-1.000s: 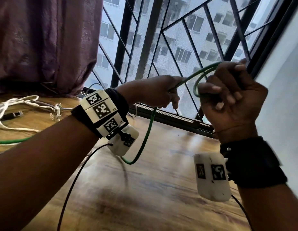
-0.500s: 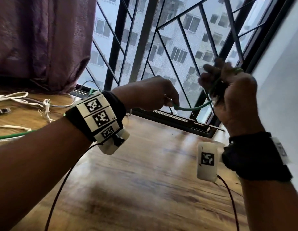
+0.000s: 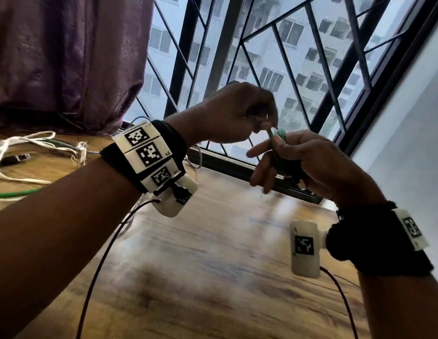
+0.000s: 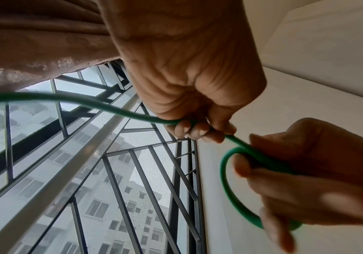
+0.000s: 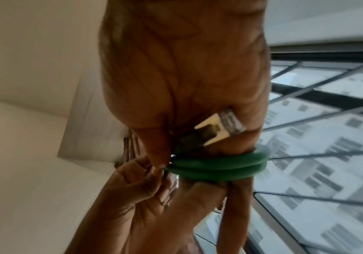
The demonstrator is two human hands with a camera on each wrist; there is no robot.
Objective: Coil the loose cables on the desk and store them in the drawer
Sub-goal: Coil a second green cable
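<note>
A green cable (image 3: pixel 271 139) runs between my two hands, held up above the wooden desk (image 3: pixel 213 265). My left hand (image 3: pixel 264 123) pinches the cable (image 4: pixel 111 108) in curled fingertips (image 4: pixel 198 132), just left of my right hand. My right hand (image 3: pixel 276 162) has two green coils (image 5: pixel 217 165) wound round its fingers, with the thumb pressing on them. A pale plug (image 5: pixel 219 127) sits against its palm. The cable's tail (image 3: pixel 15 193) lies on the desk at far left.
Loose white cables (image 3: pixel 22 140) and a small dark plug (image 3: pixel 15 159) lie at the desk's back left under a purple curtain (image 3: pixel 66 57). A barred window (image 3: pixel 286 57) is behind the hands and a white wall (image 3: pixel 408 143) is at right. No drawer shows.
Both hands have come down and close together. The long slack loop between them is gone and the cable now lies wound tighter round my right hand's fingers.
</note>
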